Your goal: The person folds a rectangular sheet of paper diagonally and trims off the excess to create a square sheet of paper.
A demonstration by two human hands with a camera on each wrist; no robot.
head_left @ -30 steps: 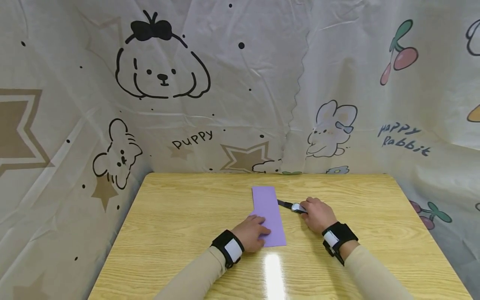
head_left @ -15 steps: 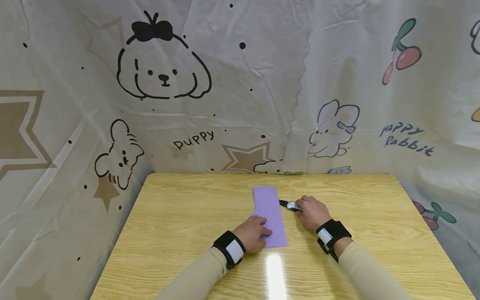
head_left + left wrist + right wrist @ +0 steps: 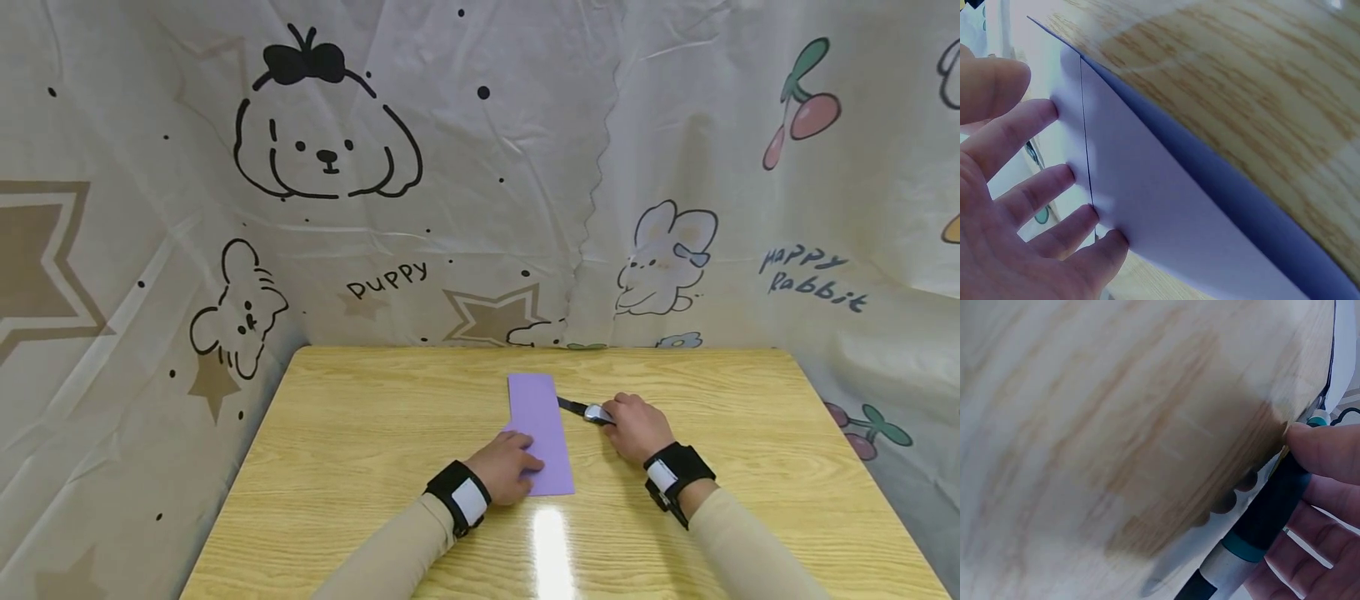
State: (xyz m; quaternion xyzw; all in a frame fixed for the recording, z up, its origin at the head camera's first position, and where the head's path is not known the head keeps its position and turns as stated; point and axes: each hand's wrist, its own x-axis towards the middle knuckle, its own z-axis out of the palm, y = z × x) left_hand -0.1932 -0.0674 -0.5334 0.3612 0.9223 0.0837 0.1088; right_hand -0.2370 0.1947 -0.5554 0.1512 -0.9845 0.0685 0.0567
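Note:
A long purple sheet of folded paper [image 3: 534,404] lies on the table, its upper layer slightly raised along one edge in the left wrist view. My left hand [image 3: 501,467] presses on its near left part with fingers spread and fairly straight. A thin dark line runs across the paper [image 3: 1141,187] beside those fingertips. To the right, my right hand [image 3: 639,429] grips a utility knife [image 3: 597,414] with a silver and black body. Its dark blade points left, the tip at the paper's right edge. The right wrist view shows the knife handle [image 3: 1272,506] in black, teal and grey, pinched by thumb and fingers.
The wood-grain table [image 3: 375,417] ends at the back against a pale curtain [image 3: 450,167] printed with cartoon animals. The curtain also hangs along both sides. A bright light reflection shows on the table's near part.
My right hand moved the knife left, so less of its blade showed beside the paper, then drew it back right. The left hand has stayed on the paper.

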